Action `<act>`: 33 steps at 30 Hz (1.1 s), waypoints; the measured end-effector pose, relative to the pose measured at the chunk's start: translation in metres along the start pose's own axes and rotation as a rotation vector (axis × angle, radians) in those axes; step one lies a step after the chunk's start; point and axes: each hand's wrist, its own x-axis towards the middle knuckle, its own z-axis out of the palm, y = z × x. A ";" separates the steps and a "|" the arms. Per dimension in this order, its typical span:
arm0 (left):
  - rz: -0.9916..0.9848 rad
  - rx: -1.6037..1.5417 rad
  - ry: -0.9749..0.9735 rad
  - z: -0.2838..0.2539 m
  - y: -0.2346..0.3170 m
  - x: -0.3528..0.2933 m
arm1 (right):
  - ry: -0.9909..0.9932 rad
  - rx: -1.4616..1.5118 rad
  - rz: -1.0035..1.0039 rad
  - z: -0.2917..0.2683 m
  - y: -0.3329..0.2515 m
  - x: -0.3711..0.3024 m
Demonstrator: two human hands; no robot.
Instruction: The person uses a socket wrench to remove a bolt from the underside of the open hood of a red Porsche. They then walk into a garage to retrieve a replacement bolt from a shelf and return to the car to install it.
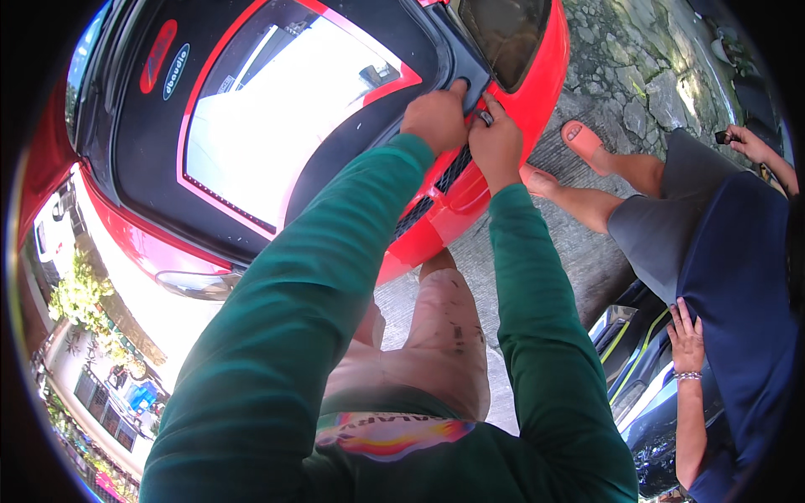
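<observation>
Both my hands are at the front edge of a red car's black hood (335, 159), beside a headlight (499, 38). My left hand (434, 120) is closed, its thumb pressed on the dark trim (475, 74) along the hood's corner; its other fingers are curled and mostly hidden. Close beside it, my right hand (496, 144), with a ring on one finger, is bent against the edge next to the red bumper (453, 220). Its fingers look closed, but what they pinch, if anything, is too small to make out.
A bright panel with a red border (277, 117) takes up the hood's middle. The other headlight (197, 285) is at left. To my right stands a person in a navy shirt (742, 277), orange slides and grey shorts, holding a small dark object (722, 137). A dark vehicle (667, 432) is at lower right.
</observation>
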 end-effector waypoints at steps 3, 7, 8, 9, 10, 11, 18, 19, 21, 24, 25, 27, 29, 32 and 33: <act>0.014 0.052 -0.038 -0.007 -0.007 0.000 | -0.292 0.526 0.361 -0.009 -0.016 -0.005; 0.031 0.126 -0.071 -0.012 -0.012 0.001 | -0.654 1.178 0.537 -0.025 -0.011 -0.007; 0.015 0.123 -0.086 -0.014 -0.013 0.001 | -0.673 1.291 0.554 -0.023 -0.011 -0.009; 0.000 0.120 -0.101 -0.020 -0.012 0.000 | -0.690 1.404 0.569 -0.020 -0.013 -0.012; -0.015 0.118 -0.116 -0.023 -0.010 -0.001 | -0.705 1.518 0.584 -0.018 -0.013 -0.014; -0.008 0.104 -0.101 -0.020 -0.010 -0.002 | -0.685 1.563 0.565 -0.015 -0.009 -0.017; 0.000 0.069 0.012 0.000 0.000 0.001 | -0.315 1.030 0.342 -0.013 0.015 -0.019; 0.002 0.060 0.020 -0.001 0.000 0.002 | -0.115 0.767 0.211 0.001 0.020 -0.022; 0.004 0.038 0.025 -0.005 -0.006 0.003 | 0.122 0.285 0.126 0.006 0.006 -0.035; 0.044 -0.033 0.006 -0.004 -0.023 0.000 | 0.158 -0.139 0.023 0.004 -0.007 -0.054; 0.073 -0.069 0.001 -0.001 -0.027 -0.002 | 0.162 -0.145 0.100 -0.004 -0.021 -0.062; 0.086 -0.148 0.002 -0.001 -0.034 -0.008 | 0.103 -0.117 0.122 0.004 -0.024 -0.059; 0.052 -0.234 0.013 -0.003 -0.039 -0.023 | 0.049 -0.123 0.188 0.008 -0.027 -0.061; 0.079 -0.258 -0.010 0.005 -0.045 -0.041 | -0.018 -0.150 0.260 0.008 -0.053 -0.065; 0.101 -0.222 -0.004 0.010 -0.048 -0.043 | -0.029 -0.149 0.230 0.009 -0.055 -0.065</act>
